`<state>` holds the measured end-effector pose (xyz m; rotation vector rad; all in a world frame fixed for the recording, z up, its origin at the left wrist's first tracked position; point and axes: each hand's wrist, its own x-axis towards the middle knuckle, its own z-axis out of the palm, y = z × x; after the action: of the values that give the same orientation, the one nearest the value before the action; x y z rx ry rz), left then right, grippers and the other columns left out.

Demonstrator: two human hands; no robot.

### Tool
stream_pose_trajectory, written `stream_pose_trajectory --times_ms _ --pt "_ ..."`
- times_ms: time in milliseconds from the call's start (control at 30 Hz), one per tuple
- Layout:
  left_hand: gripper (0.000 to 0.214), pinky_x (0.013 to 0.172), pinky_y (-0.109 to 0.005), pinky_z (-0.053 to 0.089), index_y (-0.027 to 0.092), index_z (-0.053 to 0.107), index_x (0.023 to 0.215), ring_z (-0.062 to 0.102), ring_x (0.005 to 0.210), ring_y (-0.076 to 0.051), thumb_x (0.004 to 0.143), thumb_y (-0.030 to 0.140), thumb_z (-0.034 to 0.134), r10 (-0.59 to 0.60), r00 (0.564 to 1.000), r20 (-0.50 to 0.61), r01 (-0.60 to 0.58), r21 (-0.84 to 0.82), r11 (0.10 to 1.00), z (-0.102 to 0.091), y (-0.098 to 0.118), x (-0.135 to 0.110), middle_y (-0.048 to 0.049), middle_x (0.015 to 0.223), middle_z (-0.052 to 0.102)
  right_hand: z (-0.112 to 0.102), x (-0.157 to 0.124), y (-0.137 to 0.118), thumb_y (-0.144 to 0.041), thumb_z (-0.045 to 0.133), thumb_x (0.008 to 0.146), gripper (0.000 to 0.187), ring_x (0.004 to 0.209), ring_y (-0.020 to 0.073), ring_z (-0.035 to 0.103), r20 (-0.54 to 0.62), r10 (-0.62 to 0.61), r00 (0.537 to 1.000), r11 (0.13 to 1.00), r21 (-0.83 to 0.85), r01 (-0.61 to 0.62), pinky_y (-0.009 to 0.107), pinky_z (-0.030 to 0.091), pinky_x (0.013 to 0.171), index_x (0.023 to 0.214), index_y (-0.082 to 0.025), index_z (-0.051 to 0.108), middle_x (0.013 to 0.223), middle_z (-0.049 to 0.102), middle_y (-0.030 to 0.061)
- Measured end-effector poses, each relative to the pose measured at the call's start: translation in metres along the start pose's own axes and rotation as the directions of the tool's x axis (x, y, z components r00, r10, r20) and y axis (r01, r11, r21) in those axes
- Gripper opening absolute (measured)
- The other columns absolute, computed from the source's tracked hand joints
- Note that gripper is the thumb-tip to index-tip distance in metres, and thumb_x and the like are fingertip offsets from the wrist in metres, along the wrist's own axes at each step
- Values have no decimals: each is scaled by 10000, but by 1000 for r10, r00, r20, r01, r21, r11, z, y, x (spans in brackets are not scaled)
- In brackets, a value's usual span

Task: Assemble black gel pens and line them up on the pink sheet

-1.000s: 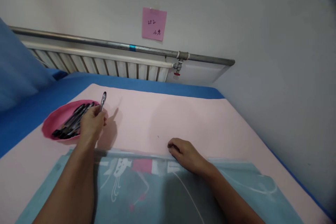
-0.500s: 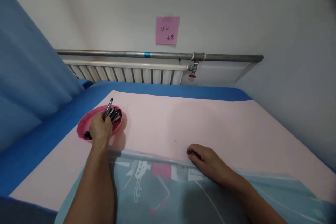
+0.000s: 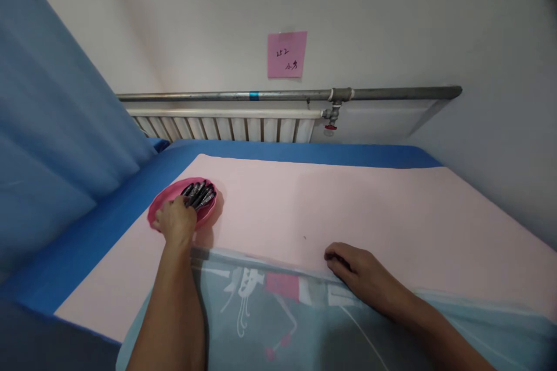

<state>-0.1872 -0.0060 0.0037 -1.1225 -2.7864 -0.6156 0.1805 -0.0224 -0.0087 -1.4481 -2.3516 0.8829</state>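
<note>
Pens (image 3: 201, 193) in the left-side bowl (image 3: 171, 189) are best kept parallel; grip by the left hand (image 3: 178, 220) cannot be told; the right hand (image 3: 350, 265) is loosely curled.

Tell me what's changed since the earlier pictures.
The left hand has moved left, from beside the pink dish to over it. The pen it held upright no longer sticks up; whether the grip has let go is hidden. The camera has swung left. The other pens are still in the dish, and the right hand stays half-curled at the blue cloth's edge.
</note>
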Motion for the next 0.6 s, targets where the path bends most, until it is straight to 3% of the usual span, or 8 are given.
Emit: stream_pose_trajectory --times_ms 300,400,500,600 --pt "386 744 -549 379 234 630 1061 510 991 -395 741 189 419 20 999 46 -19 -15 1000 2 0 3 -165 1078 581 -2 -1 -3 -269 396 806 165 642 159 508 -8 0 1000 1000 22 0 287 396 597 779 -213 549 725 581 28" --pt "368 751 -560 374 205 625 1063 494 1004 -404 752 208 428 8 1000 13 -8 -12 1000 -2 5 0 -180 1108 563 -3 -1 -4 -254 389 807 169 645 158 507 -7 -5 1000 1000 17 5 286 394 601 775 -210 550 731 584 28" --pt "344 841 -508 373 143 610 1052 486 1034 -348 790 239 409 156 980 -123 -166 -75 983 -1 20 -10 -178 1088 575 -3 -1 -4 -232 399 797 162 657 157 518 -19 0 1000 1000 19 0 279 392 603 768 -207 557 740 595 28" --pt "316 896 -372 385 123 603 1015 526 993 -247 812 229 385 406 900 -155 -433 -242 868 8 44 -31 -129 1004 615 -4 -2 -4 -212 406 790 162 674 155 527 -25 -3 1000 1000 19 3 270 391 612 771 -197 566 757 604 32"
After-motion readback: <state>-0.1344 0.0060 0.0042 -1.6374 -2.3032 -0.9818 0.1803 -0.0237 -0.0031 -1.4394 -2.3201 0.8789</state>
